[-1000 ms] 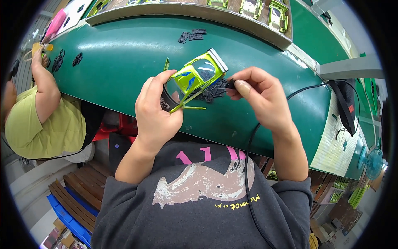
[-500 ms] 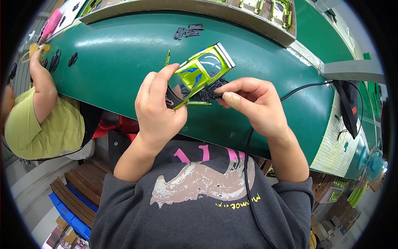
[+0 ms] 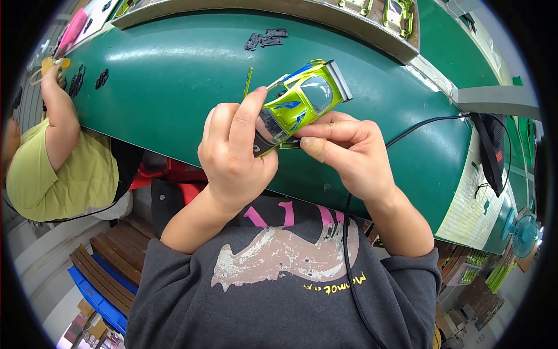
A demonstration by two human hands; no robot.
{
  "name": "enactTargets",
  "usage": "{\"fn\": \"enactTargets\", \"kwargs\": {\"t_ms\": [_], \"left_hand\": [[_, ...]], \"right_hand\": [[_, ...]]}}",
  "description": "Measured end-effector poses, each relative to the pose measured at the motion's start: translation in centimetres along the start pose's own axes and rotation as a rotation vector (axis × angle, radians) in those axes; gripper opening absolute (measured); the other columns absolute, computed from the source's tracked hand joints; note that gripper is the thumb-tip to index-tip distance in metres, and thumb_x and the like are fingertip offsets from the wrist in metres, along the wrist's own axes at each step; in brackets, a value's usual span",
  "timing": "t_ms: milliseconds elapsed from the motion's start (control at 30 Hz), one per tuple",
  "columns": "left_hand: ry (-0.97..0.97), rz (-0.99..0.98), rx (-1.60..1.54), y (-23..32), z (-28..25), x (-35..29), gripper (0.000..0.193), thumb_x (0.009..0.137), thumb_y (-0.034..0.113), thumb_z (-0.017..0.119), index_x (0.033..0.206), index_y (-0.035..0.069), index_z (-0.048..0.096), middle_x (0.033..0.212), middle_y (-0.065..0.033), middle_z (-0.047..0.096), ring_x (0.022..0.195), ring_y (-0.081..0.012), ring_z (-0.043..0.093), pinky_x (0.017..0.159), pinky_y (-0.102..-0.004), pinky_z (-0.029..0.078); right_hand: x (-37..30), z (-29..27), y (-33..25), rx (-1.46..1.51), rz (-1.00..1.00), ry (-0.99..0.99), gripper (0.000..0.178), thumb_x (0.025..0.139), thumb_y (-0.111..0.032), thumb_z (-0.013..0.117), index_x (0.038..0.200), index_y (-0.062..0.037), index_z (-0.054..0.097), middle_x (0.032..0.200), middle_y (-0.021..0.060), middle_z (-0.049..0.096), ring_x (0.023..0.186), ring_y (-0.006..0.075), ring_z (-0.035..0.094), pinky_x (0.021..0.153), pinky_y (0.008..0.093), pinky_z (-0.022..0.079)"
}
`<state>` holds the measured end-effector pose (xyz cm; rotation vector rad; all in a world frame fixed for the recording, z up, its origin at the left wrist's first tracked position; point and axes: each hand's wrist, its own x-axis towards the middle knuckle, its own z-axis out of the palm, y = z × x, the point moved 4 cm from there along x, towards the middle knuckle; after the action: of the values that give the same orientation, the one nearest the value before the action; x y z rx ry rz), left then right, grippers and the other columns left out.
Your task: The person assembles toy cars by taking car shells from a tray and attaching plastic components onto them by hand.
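My left hand (image 3: 235, 148) grips a bright green toy car (image 3: 290, 110) by its front end, fingers over one side and thumb below. The car has blue markings, a grey rear wing (image 3: 339, 80) and open doors; one green door (image 3: 248, 81) sticks out on the far side. Black parts show through the windscreen (image 3: 270, 125). My right hand (image 3: 351, 148) closes on the car's near side, its thumb tip by the near door (image 3: 289, 143). Its index finger passes behind the body, so its fingertips are hidden.
Several flat black parts (image 3: 267, 39) lie on the green table (image 3: 174, 75) beyond the car. A long tray (image 3: 261, 16) with green car bodies spans the back. At left sits another person (image 3: 64, 163), near more black parts (image 3: 77, 81). A black cable (image 3: 427, 121) runs by my right arm.
The car has shifted slightly right and turned. My right hand has moved against it; the black parts seen between hand and car are now mostly hidden, and dark parts show through the windscreen.
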<state>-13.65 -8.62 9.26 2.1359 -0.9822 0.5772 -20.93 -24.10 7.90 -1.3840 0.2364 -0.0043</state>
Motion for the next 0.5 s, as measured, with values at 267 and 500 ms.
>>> {"fn": "enactTargets", "kwargs": {"t_ms": [267,500], "left_hand": [[0.044,0.040,0.022,0.24,0.05,-0.22,0.064,0.056,-0.010,0.064,0.119,0.004,0.062,0.084,-0.0099,0.051,0.071,-0.0271,0.054,0.060,-0.0365,0.046],[0.062,0.070,0.025,0.42,0.19,-0.39,0.066,0.054,-0.010,0.064,0.118,0.003,0.063,0.083,-0.0093,0.050,0.070,-0.0253,0.053,0.058,-0.0358,0.045]], "right_hand": [[0.00,-0.05,-0.18,-0.010,0.015,0.002,0.020,0.084,-0.003,0.068,0.102,0.0025,0.074,0.098,0.0084,0.068,0.091,0.0132,0.062,0.079,0.0267,0.050],[-0.10,0.12,-0.35,-0.039,0.023,-0.014,0.018,0.085,-0.003,0.072,0.101,0.0032,0.074,0.094,0.0066,0.064,0.086,0.0120,0.059,0.072,0.0253,0.048]]}}
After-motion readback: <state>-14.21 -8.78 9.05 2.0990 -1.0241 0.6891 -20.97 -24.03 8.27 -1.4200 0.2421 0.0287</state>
